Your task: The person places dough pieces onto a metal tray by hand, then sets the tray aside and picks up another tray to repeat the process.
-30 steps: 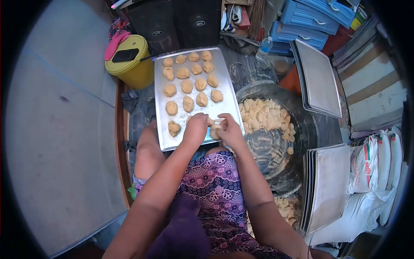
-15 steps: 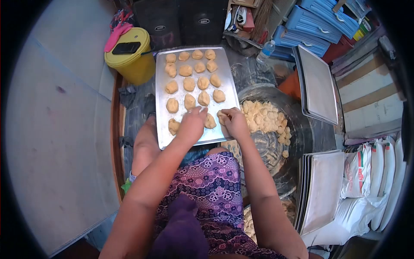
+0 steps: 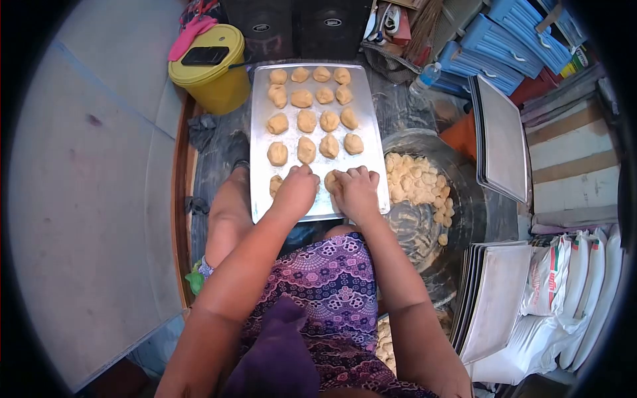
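Note:
A metal baking tray (image 3: 361,205) rests before me, bearing rows of rounded dough balls, one of which (image 3: 306,150) sits just beyond my left hand. My left hand (image 3: 296,192) is closed, its fingers curled down over dough in the nearest row and mostly hiding it. A dough ball (image 3: 277,185) shows partly at that hand's left side. To the right, my right hand (image 3: 358,194) has its bent fingers pressed around another dough ball (image 3: 331,180) in the same row. Both hands stay low, close to the tray surface.
Right of the tray stands a wide dark basin (image 3: 468,219) with many small dough pieces (image 3: 415,179). Flat trays (image 3: 501,139) lean farther right, above another stack (image 3: 497,292) and white sacks (image 3: 547,275). A lidded yellow bucket (image 3: 215,89) with a phone (image 3: 205,56) stands left.
The view has shifted, so the tray sits farther right and higher in the picture. Relative to the tray, both hands have moved left, and my right-hand fingers are now more bunched over the dough.

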Motion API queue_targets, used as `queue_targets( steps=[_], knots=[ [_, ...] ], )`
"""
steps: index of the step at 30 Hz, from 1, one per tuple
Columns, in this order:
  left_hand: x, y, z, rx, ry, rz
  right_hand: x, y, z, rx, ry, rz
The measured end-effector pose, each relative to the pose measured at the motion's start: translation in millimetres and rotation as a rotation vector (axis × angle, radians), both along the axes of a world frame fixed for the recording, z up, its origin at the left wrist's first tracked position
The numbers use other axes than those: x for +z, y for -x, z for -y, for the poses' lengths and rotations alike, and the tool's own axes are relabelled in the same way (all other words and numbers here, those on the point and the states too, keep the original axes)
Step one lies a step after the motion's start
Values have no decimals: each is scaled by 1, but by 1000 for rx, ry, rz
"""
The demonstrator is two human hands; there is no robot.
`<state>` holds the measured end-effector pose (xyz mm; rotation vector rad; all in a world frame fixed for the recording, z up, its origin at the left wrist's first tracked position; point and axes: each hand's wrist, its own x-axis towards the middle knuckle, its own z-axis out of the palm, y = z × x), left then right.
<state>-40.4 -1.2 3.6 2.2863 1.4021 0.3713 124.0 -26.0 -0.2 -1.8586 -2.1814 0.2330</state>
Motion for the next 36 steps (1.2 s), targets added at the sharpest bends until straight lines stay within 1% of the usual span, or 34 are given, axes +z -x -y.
queue_targets(
  steps=[2,4,6,7,8,9,10,12,14,16,17,18,19,20,21,22,25,28,29,31,32,34,35,36],
  knots=[
    [-1,2,2,-21,30,21,5,2,0,2,55,23],
    [9,3,1,-41,54,46,17,0,-1,6,103,49],
    [20,7,-3,48,198,216,26,-4,-2,-12,28,-99],
    [21,10,-6,51,200,218,23,-7,-7,-28,-61,-149],
    [21,14,-11,113,135,270,21,-12,-13,-27,-57,-148],
    [20,17,-15,175,71,323,20,-18,-20,-53,-64,-209],
    [19,19,-20,176,75,325,19,-23,-27,-80,-72,-269],
    [19,21,-33,295,-66,304,19,-26,-40,-114,-73,-313],
    [16,18,-42,300,-51,324,19,-23,-51,-147,-74,-357],
    [9,10,-48,219,-117,394,22,-5,-60,-74,-2,-517],
    [4,6,-49,225,-116,399,24,5,-61,-43,-80,-516],
    [-2,2,-50,202,-137,347,21,9,-65,-37,-75,-510],
    [-8,1,-51,179,-156,292,13,13,-70,-14,-65,-449],
    [-13,1,-53,186,-150,293,4,16,-73,7,-52,-389],
    [-16,1,-55,194,-180,216,-5,19,-75,14,-107,-364],
    [-19,1,-55,201,-208,139,-13,20,-76,16,-99,-361],
    [-21,3,-54,207,-193,128,-22,19,-76,40,-146,-287],
    [-19,4,-55,218,-184,128,-11,21,-81,65,-158,-259],
    [-20,4,-56,217,-189,129,-6,19,-88,29,-158,-282],
    [-11,1,-58,248,-204,273,9,21,-105,-26,-196,-291],
    [-6,3,-59,246,-206,270,7,23,-118,-27,-198,-295],
    [9,8,-59,268,-128,309,3,29,-145,69,-303,-227],
    [16,13,-60,263,-130,303,2,35,-156,64,-305,-233],
    [22,20,-60,295,-128,324,3,42,-167,28,-230,-208]
  ],
)
